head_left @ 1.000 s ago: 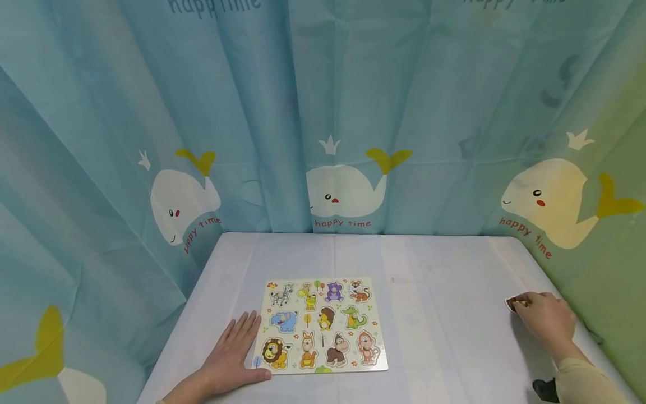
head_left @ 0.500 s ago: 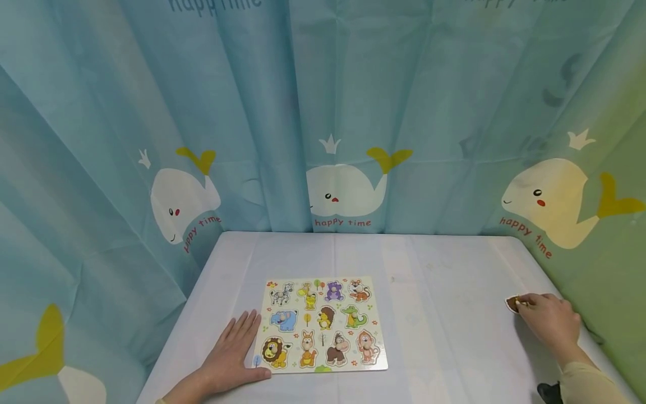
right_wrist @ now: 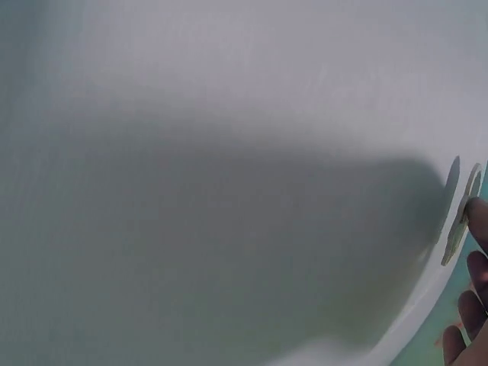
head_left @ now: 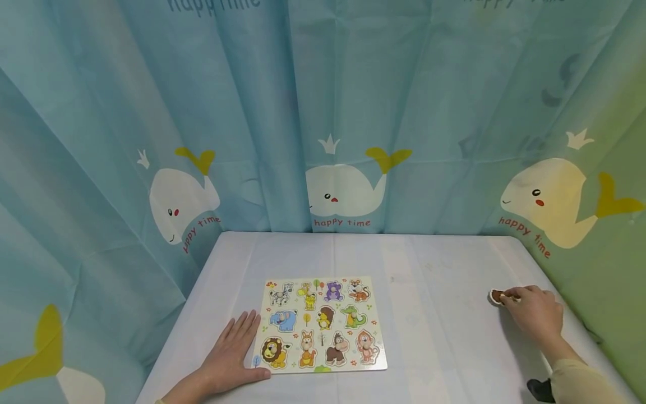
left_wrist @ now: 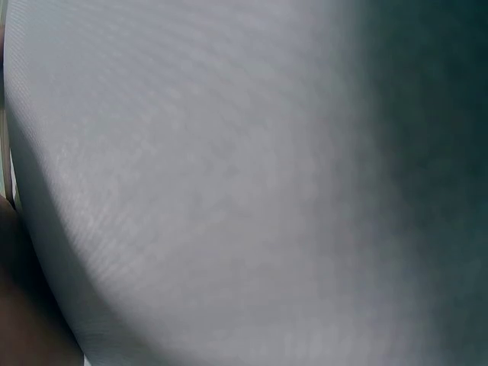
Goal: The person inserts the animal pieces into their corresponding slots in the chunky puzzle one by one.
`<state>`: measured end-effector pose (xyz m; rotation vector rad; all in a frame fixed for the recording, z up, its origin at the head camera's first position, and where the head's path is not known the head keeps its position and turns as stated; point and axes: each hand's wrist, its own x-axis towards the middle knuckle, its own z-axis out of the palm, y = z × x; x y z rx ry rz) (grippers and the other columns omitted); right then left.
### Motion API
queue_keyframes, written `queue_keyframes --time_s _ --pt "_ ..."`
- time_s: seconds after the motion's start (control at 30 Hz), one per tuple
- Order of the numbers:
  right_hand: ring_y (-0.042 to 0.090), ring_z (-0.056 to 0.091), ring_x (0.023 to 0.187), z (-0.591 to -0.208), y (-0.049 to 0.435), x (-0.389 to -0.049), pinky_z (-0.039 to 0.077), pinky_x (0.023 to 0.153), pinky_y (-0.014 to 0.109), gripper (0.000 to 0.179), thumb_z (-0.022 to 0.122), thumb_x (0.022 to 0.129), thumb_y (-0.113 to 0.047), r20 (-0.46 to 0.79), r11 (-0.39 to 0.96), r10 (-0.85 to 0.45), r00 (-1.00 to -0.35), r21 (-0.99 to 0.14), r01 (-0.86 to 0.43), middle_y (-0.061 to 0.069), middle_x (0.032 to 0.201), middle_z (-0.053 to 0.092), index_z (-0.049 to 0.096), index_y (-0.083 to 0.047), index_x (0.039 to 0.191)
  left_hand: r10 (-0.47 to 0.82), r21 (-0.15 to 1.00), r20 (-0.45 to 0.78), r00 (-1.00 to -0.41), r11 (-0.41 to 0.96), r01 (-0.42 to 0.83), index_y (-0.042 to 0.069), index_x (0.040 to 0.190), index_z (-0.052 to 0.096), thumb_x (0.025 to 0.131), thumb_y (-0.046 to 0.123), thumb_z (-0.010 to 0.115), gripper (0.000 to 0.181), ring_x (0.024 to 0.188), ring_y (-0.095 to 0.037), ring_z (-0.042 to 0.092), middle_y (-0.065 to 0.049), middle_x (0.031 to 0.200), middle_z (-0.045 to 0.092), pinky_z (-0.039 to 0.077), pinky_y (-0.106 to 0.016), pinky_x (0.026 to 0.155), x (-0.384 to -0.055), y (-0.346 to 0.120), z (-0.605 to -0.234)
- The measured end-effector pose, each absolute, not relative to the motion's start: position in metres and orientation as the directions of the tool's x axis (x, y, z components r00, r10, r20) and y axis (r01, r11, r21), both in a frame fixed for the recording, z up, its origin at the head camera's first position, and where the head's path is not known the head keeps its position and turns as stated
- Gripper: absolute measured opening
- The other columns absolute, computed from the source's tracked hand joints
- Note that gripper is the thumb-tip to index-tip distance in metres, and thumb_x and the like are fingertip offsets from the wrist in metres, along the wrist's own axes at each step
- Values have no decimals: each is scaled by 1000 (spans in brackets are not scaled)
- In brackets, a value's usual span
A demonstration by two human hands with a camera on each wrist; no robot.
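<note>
My right hand (head_left: pixel 536 315) pinches a flat puzzle piece (head_left: pixel 495 296), brown with a white edge, at the table's right side. In the right wrist view the same piece (right_wrist: pixel 451 242) shows nearly edge-on at the far right, held over the table by the fingers (right_wrist: pixel 479 221). Most of its picture is hidden behind the fingertips. The left hand (head_left: pixel 229 350) lies flat with fingers spread, its thumb at the lower left corner of an animal puzzle board (head_left: pixel 382 359). Several animals with small knobs, among them a lion, a gorilla and a crocodile, show on the board.
A white cloth covers the table (head_left: pixel 434 336). Blue-green curtains (head_left: pixel 444 112) with whale prints hang behind and at both sides. A small black object (head_left: pixel 540 390) shows beside the right sleeve (head_left: pixel 585 384). The left wrist view is mostly blurred white cloth.
My right hand has moved left with the puzzle piece, after a slight shift to the right. The left hand and the puzzle board have stayed in place.
</note>
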<state>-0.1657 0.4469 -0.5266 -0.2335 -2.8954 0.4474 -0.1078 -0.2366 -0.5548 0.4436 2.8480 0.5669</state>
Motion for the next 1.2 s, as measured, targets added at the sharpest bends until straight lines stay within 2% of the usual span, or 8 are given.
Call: queue_keyframes --time_s 0.17,0.4,0.73,0.83,1.03,1.2 --pt "52 49 99 -527 424 -170 38 69 60 28 68 96 -31 193 936 167 -967 -339 94 31 112 62 75 -4 96 331 393 -145 -932 884 253 2 162 22 72 83 67 129 157 -34 5 -13 170 15 1 -54 124 -108 -237 -554" --pt "51 50 98 -526 398 -176 37 72 60 28 70 94 -32 172 918 170 -970 -386 92 29 108 63 76 -5 87 330 388 -148 -932 887 252 2 162 23 72 84 67 129 157 -34 6 -14 170 16 1 -55 124 -108 -236 -553" --pt "48 52 94 -532 386 -178 39 70 57 22 73 91 -30 139 920 158 -978 -381 94 23 100 64 74 -10 80 330 394 -142 -933 884 252 3 163 22 72 83 66 129 157 -33 5 -13 170 15 1 -53 125 -107 -237 -554" --pt "49 52 95 -534 387 -177 39 70 58 22 73 91 -29 150 918 145 -978 -390 76 24 102 64 74 -9 83 329 404 -143 -933 881 248 3 163 21 73 83 67 128 157 -33 5 -13 170 14 -2 -50 125 -107 -237 -553" --pt "49 49 101 -539 394 -175 38 76 61 22 73 94 -24 150 898 99 -984 -439 23 27 109 62 75 -3 98 330 409 -137 -934 877 250 3 163 21 73 83 66 128 157 -33 5 -13 170 14 -6 -44 125 -107 -237 -553" --pt "49 49 104 -542 401 -176 39 78 63 23 74 94 -20 154 896 56 -986 -444 -18 27 112 63 77 -3 108 329 400 -142 -933 882 250 3 162 22 72 83 67 128 157 -33 5 -13 170 16 1 -51 125 -108 -237 -554"
